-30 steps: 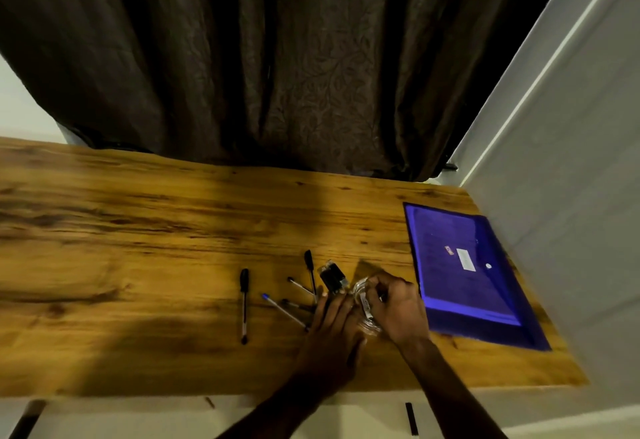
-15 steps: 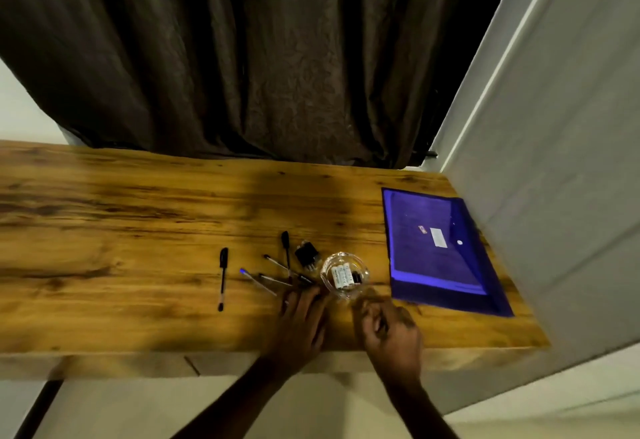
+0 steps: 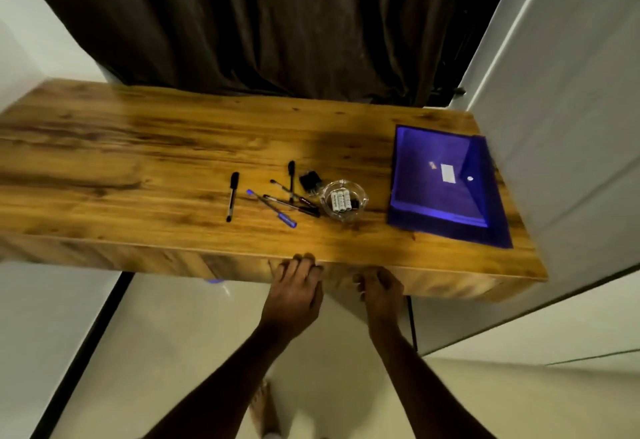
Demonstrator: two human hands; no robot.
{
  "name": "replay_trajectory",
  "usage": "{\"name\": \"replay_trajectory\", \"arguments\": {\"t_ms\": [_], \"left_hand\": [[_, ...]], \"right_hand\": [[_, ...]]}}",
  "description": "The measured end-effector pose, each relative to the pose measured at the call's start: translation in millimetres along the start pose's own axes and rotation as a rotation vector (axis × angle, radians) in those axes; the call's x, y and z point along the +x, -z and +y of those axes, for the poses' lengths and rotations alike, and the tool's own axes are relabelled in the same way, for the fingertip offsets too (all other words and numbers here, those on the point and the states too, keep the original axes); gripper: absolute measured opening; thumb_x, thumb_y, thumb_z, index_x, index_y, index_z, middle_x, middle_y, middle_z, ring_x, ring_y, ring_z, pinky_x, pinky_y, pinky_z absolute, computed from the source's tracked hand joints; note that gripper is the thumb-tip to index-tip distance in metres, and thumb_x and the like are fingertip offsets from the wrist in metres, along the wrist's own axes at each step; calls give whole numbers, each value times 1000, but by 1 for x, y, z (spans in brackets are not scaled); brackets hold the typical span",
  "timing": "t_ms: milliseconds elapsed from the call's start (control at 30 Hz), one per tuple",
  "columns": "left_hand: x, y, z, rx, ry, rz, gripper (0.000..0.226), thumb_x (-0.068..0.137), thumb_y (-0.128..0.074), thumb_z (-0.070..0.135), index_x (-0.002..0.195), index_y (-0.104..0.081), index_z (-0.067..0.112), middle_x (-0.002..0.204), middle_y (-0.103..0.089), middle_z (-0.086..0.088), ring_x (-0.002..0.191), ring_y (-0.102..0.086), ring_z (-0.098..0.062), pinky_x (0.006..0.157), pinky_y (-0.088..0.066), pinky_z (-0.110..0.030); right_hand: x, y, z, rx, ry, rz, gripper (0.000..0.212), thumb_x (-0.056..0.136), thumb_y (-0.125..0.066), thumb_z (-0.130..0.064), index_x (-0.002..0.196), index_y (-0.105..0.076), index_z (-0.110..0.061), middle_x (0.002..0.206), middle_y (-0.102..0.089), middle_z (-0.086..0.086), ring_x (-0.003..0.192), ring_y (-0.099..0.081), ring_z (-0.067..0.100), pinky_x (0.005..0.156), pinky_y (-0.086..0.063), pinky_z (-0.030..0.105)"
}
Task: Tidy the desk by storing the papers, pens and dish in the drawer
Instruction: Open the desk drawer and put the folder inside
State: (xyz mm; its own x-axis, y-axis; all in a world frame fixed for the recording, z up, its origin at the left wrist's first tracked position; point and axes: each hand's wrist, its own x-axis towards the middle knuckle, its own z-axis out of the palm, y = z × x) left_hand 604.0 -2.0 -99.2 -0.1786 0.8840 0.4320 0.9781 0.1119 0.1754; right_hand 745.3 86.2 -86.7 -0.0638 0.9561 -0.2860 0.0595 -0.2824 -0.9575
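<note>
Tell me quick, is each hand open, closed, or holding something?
Left hand: open, fingers resting on the front edge of the desk.
Right hand: fingers curled below that edge; a grip cannot be told.

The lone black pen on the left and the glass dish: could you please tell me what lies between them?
In the head view, a loose cluster of pens and a small black object lie between the lone pen and the dish.

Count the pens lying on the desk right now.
5. A lone black pen sits farthest left; four cross in a pile left of the glass dish: the rearmost pen, a thin pen, a blue pen and a black-capped pen. None seems hidden.
</note>
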Motion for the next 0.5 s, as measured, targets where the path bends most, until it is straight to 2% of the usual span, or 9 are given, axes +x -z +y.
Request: {"name": "replay_trajectory", "arguments": {"t_ms": [67, 133, 200, 267, 333, 433, 500], "left_hand": [[-16, -1, 1, -38, 70, -12, 21, 87, -61, 19, 103, -67, 8, 106, -64, -14, 96, -59, -32, 86, -48, -42], [-28, 0, 1, -87, 132, -63, 20, 85, -63, 19, 100, -68, 8, 104, -65, -13, 95, -61, -31, 81, -50, -39], [-37, 2, 2, -126, 152, -124, 17, 85, -62, 20, 98, -68, 10, 105, -65, -10, 94, -62, -28, 75, -51, -35], [-43, 5, 2, -146, 144, -173, 14, 84, -62, 21, 95, -67, 14, 105, -64, -6, 93, -61, -23, 72, -50, -32], [-46, 9, 0, -156, 140, -212, 14, 85, -61, 23, 96, -67, 17, 107, -63, -2, 95, -60, -18, 75, -49, -28], [-52, 9, -5, -98, 46, -290, 18, 85, -62, 26, 101, -66, 18, 110, -62, 0, 98, -60, -17, 79, -51, -28], [-54, 9, -10, -46, -7, -328, 22, 85, -63, 27, 104, -65, 18, 114, -63, -1, 100, -61, -18, 82, -52, -30]], "right_hand": [[-13, 1, 13, 67, -87, -14, 14, 93, -61, -17, 85, -68, -7, 76, -69, 11, 66, -61, 20, 56, -47, 27], [-13, 1, 33, 158, -285, -33, 16, 94, -59, -21, 95, -64, -6, 85, -69, 11, 75, -61, 24, 63, -47, 31], [-2, 2, 57, 285, -491, -66, 24, 95, -57, -24, 109, -59, -4, 100, -66, 13, 86, -61, 28, 68, -49, 33], [17, 0, 78, 409, -615, -104, 35, 95, -56, -26, 123, -53, -7, 115, -58, 17, 94, -59, 30, 66, -52, 34], [34, -5, 89, 494, -676, -116, 44, 93, -58, -30, 131, -48, -11, 125, -51, 17, 106, -55, 32, 67, -53, 34], [57, -18, 96, 621, -743, -66, 51, 92, -57, -38, 136, -44, -15, 133, -49, 13, 125, -47, 34, 86, -47, 43], [65, -27, 97, 654, -710, -95, 50, 85, -63, -47, 128, -53, -23, 133, -51, 11, 122, -52, 32, 93, -46, 48]]}}
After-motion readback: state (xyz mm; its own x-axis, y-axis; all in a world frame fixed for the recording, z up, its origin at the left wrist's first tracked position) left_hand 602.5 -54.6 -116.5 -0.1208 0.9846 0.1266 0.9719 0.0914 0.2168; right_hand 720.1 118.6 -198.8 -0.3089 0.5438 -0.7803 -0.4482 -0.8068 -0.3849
